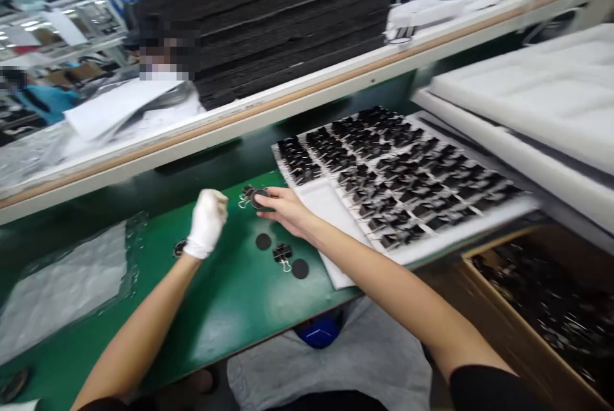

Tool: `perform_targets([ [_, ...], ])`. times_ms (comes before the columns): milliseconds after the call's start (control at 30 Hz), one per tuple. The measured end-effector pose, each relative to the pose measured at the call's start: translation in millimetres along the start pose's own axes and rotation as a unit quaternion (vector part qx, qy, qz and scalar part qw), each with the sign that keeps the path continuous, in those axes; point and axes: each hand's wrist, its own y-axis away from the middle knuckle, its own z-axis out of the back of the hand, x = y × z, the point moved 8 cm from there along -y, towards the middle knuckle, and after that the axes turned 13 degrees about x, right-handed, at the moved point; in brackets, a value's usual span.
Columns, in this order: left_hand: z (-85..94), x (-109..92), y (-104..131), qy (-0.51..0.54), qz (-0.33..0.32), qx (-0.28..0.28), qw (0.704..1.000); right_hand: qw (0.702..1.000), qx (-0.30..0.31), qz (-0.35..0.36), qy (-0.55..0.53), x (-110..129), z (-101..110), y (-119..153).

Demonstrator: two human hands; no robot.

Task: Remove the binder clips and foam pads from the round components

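My left hand (207,222), in a white glove, is closed above the green table (225,302); whether anything is in it is hidden. Partly behind its wrist lies a small dark item with metal wire (179,248). My bare right hand (283,206) pinches a round black disc (260,199) between thumb and fingers. A black binder clip (246,196) is right beside that disc, its wire handles pointing left. Nearer me on the table are a black disc (263,241), a binder clip (282,254) and another black disc (300,268).
Rows of black clips (412,187) fill a white foam tray (446,241) on the right. White foam sheets (537,78) are stacked behind it. A cardboard box (508,315) of dark parts stands at lower right. Bubble wrap (71,283) lies left. A shelf rail (307,85) crosses behind.
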Motion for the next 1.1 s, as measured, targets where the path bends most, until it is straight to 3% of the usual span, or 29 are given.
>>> perform_targets([
  [100,-43.5,34,18,0.118,0.016,0.103,0.988,0.999,0.006,-0.039,0.015,-17,-4,4],
  [200,-63.0,42,32,0.180,0.002,0.155,0.971,0.995,0.024,-0.079,0.060,-34,-8,8],
  [433,-60.2,38,38,0.196,-0.029,0.186,0.962,0.984,0.067,-0.077,0.147,-43,-13,13],
  [533,-62.6,38,41,0.202,-0.015,0.188,0.961,0.979,0.073,-0.067,0.180,-43,-15,14],
  [667,-65.6,43,41,0.191,0.033,0.180,0.964,0.977,0.069,-0.068,0.192,-42,-15,16],
  [767,-65.4,44,41,0.178,0.037,0.182,0.966,0.983,0.029,-0.051,0.173,-31,-7,14],
  [867,-68.9,43,43,0.154,0.024,0.219,0.963,0.987,-0.003,-0.034,0.160,-17,6,12],
  [1100,-75.0,34,51,0.102,-0.021,0.284,0.953,0.972,0.027,-0.050,0.226,-12,16,8],
])
